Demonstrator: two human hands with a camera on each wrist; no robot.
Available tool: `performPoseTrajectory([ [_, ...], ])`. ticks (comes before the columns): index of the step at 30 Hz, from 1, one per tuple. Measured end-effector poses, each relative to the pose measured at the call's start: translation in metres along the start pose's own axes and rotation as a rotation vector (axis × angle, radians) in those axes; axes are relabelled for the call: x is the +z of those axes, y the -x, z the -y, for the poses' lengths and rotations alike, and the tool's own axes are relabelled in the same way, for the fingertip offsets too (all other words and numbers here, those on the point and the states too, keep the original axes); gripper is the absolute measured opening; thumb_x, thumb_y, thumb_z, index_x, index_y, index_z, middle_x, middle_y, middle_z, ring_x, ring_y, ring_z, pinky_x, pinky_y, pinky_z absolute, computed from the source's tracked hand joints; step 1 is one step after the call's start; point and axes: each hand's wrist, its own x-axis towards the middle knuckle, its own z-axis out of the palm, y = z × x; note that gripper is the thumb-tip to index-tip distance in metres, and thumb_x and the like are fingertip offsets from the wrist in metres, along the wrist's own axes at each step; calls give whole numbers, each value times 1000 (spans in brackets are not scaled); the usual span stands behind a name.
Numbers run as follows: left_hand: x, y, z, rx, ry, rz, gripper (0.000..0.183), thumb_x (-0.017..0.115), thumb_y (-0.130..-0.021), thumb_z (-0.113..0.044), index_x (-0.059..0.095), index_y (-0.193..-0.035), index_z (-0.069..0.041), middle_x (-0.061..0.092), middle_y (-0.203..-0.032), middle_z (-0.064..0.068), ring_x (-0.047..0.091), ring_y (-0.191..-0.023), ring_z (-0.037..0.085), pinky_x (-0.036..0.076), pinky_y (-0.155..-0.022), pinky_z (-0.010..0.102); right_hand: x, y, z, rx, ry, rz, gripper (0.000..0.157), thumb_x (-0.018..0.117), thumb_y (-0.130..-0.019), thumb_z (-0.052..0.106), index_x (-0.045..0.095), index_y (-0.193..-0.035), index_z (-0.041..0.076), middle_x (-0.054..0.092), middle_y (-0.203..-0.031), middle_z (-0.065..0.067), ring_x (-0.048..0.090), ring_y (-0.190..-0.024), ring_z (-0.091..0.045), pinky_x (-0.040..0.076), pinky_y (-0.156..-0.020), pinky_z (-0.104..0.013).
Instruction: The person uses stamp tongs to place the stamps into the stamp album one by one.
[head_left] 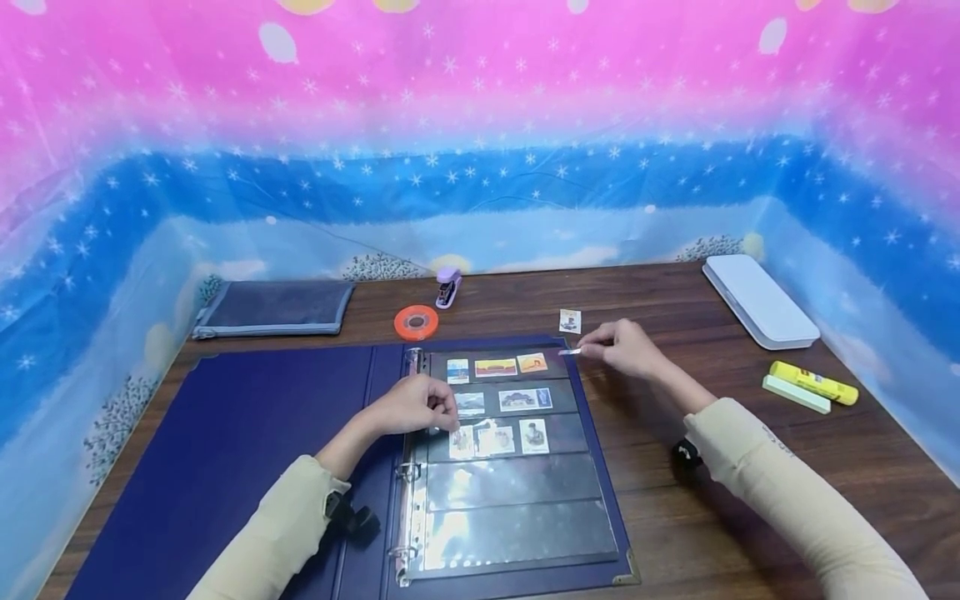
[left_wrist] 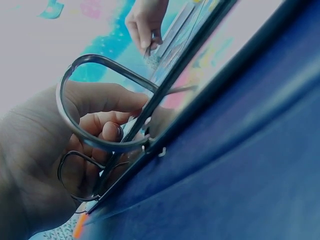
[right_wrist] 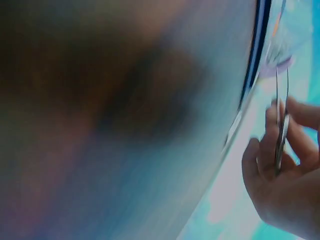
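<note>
Tweezers (right_wrist: 281, 130) are held between the thumb and fingers of my right hand (head_left: 624, 348), two prongs apart in the right wrist view. In the head view their tips (head_left: 570, 352) lie over the upper right corner of the stamp album page (head_left: 517, 483). A loose stamp (head_left: 570, 321) lies on the table just beyond them. My left hand (head_left: 416, 404), fingers loosely bent, rests over the page's left side by the metal rings (left_wrist: 95, 57). Its fingertips are near a stamp (head_left: 462, 442) in the third row; I see nothing held there. Several stamps fill the upper three rows.
The album's navy cover (head_left: 247, 450) spreads left. Behind it are a zip pouch (head_left: 273, 307), an orange tape roll (head_left: 416, 322) and a purple stapler (head_left: 448, 287). At right lie a white case (head_left: 761, 300), a yellow glue stick (head_left: 813, 382) and a pale green bar (head_left: 797, 394).
</note>
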Motion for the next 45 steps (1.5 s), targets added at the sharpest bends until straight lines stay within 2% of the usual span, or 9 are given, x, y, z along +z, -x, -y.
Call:
performPoseTrajectory([
  [4,-2,1,0,-5,0,-9,10,71,-79,-16,67,-71,-11,50,-57,-6,41,-51,5,40,-65,22,-14,-20,-17,105,69,-91,25,59,-91,23,71,-104,5,70,-104,-17,62,-88,-25,42,-72,-30],
  [11,-1,3,-4,0,-14,-23,10,71,-78,-13,68,-71,-8,49,-57,-5,41,-51,4,40,-68,22,-27,-46,-39,207,113,-69,30,55,-92,23,68,-110,3,67,-110,-20,61,-100,-31,45,-85,-41],
  [19,1,11,-26,-9,13,-9,7,68,-80,-4,67,-74,0,46,-58,-2,39,-51,3,37,-59,18,-26,-58,-42,257,74,-23,29,55,-91,21,69,-106,1,70,-94,-18,59,-77,-22,44,-72,-31],
  [24,5,3,-7,-8,-6,-18,7,69,-80,-8,68,-74,-4,46,-57,-4,39,-50,3,37,-58,18,-32,-62,-39,278,61,6,29,51,-89,16,71,-103,1,70,-101,-18,58,-81,-21,43,-71,-29],
  [29,4,1,3,7,-11,-21,9,71,-79,-14,68,-72,-10,47,-57,-6,41,-51,2,39,-58,19,-38,-67,-40,266,12,37,27,52,-85,14,73,-94,-1,67,-73,-8,52,-65,-16,40,-61,-26],
  [33,4,3,4,9,-15,-19,11,72,-78,-16,67,-69,-12,49,-57,-6,42,-51,2,39,-57,19,-35,-69,-41,239,-81,69,24,55,-83,15,74,-89,1,63,-65,-2,51,-60,-14,41,-58,-26],
  [37,5,3,3,13,-13,-14,11,72,-78,-16,67,-70,-12,49,-58,-6,42,-52,2,39,-58,19,-28,-71,-40,256,-90,62,25,55,-84,13,73,-94,0,68,-73,-8,53,-63,-14,41,-59,-25],
  [40,6,3,3,11,-12,-14,10,72,-78,-15,67,-70,-11,49,-58,-5,42,-52,2,39,-60,20,-24,-72,-38,267,-47,43,27,52,-85,10,71,-100,-2,72,-89,-15,56,-70,-16,43,-62,-24],
  [45,3,2,2,11,-24,-28,8,71,-78,-15,68,-71,-12,49,-58,-5,42,-52,3,40,-62,20,-27,-69,-27,269,-45,19,28,53,-89,15,69,-107,-1,66,-111,-21,59,-93,-23,44,-74,-27],
])
